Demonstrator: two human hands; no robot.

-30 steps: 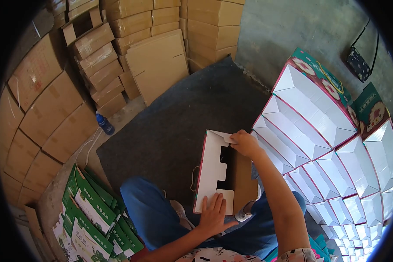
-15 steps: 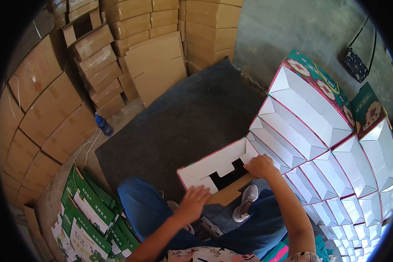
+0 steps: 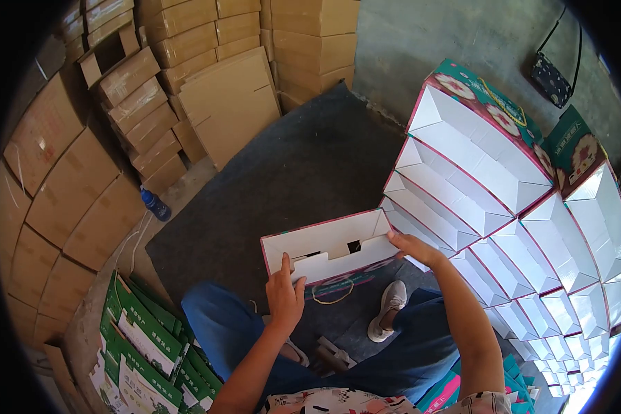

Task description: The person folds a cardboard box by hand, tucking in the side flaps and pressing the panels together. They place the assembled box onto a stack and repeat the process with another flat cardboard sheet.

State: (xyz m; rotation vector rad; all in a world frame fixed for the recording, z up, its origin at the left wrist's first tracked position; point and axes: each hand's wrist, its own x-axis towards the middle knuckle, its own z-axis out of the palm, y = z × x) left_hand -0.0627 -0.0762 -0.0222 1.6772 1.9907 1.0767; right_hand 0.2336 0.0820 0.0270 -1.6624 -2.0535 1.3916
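A cardboard gift box [image 3: 341,268], white inside and printed green and red outside, is held in front of my knees. Its open side faces up, and white tabs inside leave small dark gaps. A cord handle hangs from its near printed face. My left hand [image 3: 285,293] grips the near left corner, with the index finger pointing up along the inside. At the right end, my right hand [image 3: 419,250] holds the upper corner, thumb and fingers over the edge. The box's underside is hidden.
At right rises a stack of similar open boxes [image 3: 472,155]. Brown cartons [image 3: 76,172] line the left and back. Green printed flat boxes [image 3: 141,366] lie at lower left, near a blue bottle [image 3: 156,205]. A dark mat [image 3: 283,172] covers the floor; a small bag [image 3: 553,79] hangs on the wall.
The brown near flap that stuck out toward me is no longer seen; the near printed side with its cord now shows. Inside, the dark gap has shrunk. My left hand has moved up to the rim.
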